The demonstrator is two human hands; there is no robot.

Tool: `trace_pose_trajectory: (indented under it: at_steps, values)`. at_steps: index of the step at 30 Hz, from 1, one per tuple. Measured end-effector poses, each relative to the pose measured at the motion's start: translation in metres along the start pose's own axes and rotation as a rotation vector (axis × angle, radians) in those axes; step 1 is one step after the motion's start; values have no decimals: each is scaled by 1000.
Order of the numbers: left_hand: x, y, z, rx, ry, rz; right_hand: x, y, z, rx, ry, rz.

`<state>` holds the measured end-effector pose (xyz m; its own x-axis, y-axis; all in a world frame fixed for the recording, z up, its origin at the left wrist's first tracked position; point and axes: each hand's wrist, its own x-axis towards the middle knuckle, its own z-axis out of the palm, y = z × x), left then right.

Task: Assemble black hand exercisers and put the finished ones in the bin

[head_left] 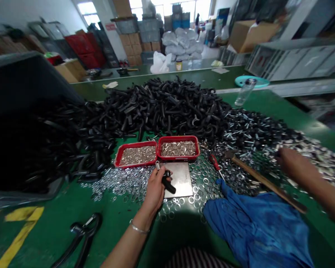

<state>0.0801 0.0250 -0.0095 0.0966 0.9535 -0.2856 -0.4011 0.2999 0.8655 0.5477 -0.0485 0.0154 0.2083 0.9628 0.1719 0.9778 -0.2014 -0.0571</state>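
My left hand point(155, 187) is closed around a black curved handle-like part point(168, 183); a small metal spring point(158, 166) stands up at its upper end. It holds the part over a flat metal plate point(181, 179) on the green table. My right hand point(292, 160) is away to the right, at the edge of a heap of pale metal cylinders point(321, 156). Its fingertips are blurred, so whether they hold anything cannot be seen. Loose metal rings point(197, 197) lie around the plate, with small nuts or washers point(123, 184) to its left.
Two red trays point(158, 152) of small metal pieces sit behind the plate. Beyond rises a big pile of black parts point(162, 104). A hammer point(262, 178), a red-handled screwdriver point(215, 163) and a blue cloth point(257, 227) lie right. Black-handled pliers-like pieces point(85, 238) rest front left.
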Motion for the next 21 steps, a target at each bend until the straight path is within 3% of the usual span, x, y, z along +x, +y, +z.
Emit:
trace_pose_trajectory:
  at_steps: [3, 5, 7, 10, 13, 18, 21]
  values:
    - [4, -4, 11, -28, -48, -7, -12, -68, -18, 261, 154, -117]
    - [5, -8, 24, -14, -90, -5, -22, -131, -27, 541, 66, -242]
    - [1, -9, 34, 33, -115, 9, -27, -190, -30, 717, 0, -251]
    - [-8, -3, 36, 158, -138, 50, -30, -246, -23, 813, -57, -384]
    - [-17, 6, 25, 335, -164, 111, -34, -269, -11, 847, -69, -539]
    - [-24, 18, 12, 433, -156, 159, -42, -283, 2, 937, -21, -394]
    - [-25, 22, 12, 498, -195, 216, -42, -286, 5, 955, -23, -501]
